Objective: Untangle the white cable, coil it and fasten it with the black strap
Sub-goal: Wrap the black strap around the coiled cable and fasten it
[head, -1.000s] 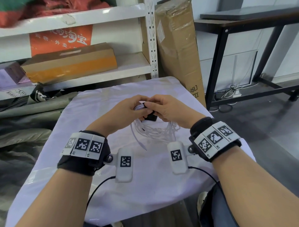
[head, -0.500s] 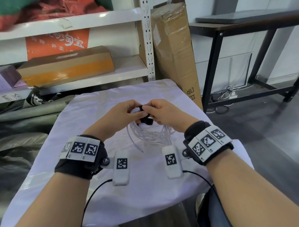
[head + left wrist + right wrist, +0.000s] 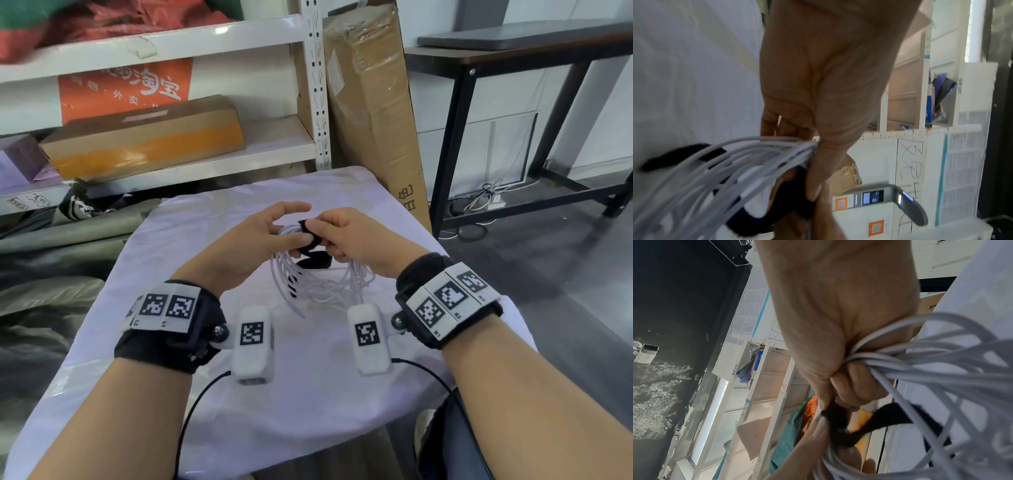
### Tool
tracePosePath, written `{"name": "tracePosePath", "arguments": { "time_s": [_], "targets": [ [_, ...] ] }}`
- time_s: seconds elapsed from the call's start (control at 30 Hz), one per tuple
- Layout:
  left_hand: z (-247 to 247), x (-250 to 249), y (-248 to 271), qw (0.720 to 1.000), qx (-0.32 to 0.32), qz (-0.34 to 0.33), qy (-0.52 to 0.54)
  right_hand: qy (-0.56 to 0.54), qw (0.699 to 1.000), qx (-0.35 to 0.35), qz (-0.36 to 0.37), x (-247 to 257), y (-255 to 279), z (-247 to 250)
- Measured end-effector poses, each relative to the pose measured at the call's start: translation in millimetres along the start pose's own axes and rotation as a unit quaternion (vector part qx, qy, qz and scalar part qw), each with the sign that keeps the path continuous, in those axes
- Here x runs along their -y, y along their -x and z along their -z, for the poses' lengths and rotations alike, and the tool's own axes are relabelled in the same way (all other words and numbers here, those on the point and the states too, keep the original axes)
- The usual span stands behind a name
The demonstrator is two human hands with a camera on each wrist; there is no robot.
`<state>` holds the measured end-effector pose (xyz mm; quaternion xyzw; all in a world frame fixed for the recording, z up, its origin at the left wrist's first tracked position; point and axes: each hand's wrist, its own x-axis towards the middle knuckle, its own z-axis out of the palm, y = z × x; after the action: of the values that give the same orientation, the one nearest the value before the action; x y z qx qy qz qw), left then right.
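Both hands hold a coil of white cable (image 3: 322, 284) upright above the white-clothed table (image 3: 308, 394). Its loops hang down onto the cloth. My left hand (image 3: 291, 236) grips the top of the bundle with thumb and lower fingers, index finger stretched out above. In the left wrist view the left hand (image 3: 813, 162) curls round the cable (image 3: 756, 154), thumb against the black strap (image 3: 793, 203). My right hand (image 3: 323, 236) pinches the black strap (image 3: 310, 240) at the coil's top, and a loose strap end droops inside the coil. The right wrist view shows the right hand (image 3: 834, 386) pinching the strap (image 3: 840, 423) beside the cable (image 3: 920, 369).
A white shelf (image 3: 239, 150) with a flat cardboard box (image 3: 144, 137) stands behind the table. A tall cardboard box (image 3: 373, 102) leans at the back right. A black-framed table (image 3: 452, 137) stands to the right over dark floor. Grey-green fabric rolls (image 3: 51, 240) lie to the left.
My left index finger has lifted off the bundle and straightened. The strap's loose end now droops lower inside the coil. Both hands stay at the coil's top.
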<state>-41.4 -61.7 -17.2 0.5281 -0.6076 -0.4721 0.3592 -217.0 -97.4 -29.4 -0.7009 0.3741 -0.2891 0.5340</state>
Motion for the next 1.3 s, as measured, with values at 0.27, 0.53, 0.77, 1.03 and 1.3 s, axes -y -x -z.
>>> {"name": "tracePosePath", "arguments": {
  "time_s": [0.27, 0.53, 0.77, 1.03, 1.3],
  "targets": [
    [12.3, -1.8, 7.0, 0.996, 0.083, 0.018, -0.018, 0.003, 1.0, 0.005, -0.01, 0.1, 0.5, -1.8],
    [5.9, 5.0, 1.2, 0.992, 0.044, -0.03, -0.115, 0.03, 0.999, -0.017, -0.008, -1.8, -1.6, -4.5],
    [-2.0, 7.8, -2.9, 0.987, -0.025, -0.088, -0.132, 0.032, 0.998, -0.049, -0.001, 1.2, -2.5, -2.1],
    [-4.7, 3.1, -5.7, 0.963, -0.091, -0.157, -0.202, 0.027, 0.998, -0.062, -0.009, -3.0, -4.8, -0.1],
    [-5.5, -16.7, 3.1, 0.967, -0.096, -0.174, -0.16, 0.035, 0.997, -0.073, -0.011, -1.9, -5.3, -0.1]
  ]
}}
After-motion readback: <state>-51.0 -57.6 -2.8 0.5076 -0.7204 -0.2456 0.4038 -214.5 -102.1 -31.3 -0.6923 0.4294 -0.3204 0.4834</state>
